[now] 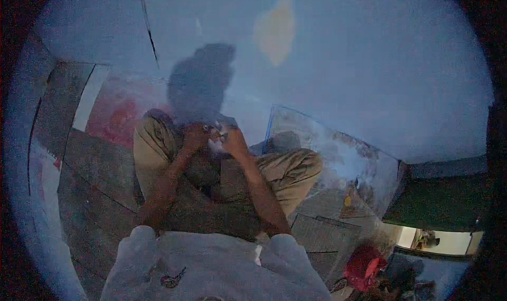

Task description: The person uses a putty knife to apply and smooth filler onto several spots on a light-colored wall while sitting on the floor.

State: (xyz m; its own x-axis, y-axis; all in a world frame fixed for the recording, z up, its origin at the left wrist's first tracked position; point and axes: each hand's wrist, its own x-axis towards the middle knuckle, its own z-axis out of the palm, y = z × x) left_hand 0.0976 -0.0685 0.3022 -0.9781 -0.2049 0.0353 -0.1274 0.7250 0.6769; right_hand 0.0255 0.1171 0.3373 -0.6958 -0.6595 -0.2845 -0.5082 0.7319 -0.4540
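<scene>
My left hand and my right hand are close together in front of my lap, with both sets of fingers bent inward. Between them shows a small whitish piece, with dark and shiny bits near the fingertips. Dim light and blur hide what kind of thing it is. Both hands look closed on it. My crossed legs in tan trousers lie on either side of the hands.
A shadow falls on the pale blue wall ahead. Left of my knee lies a reddish patch. A blue-edged panel stands to the right. Red cloth lies in a pile at lower right, below a dark green surface.
</scene>
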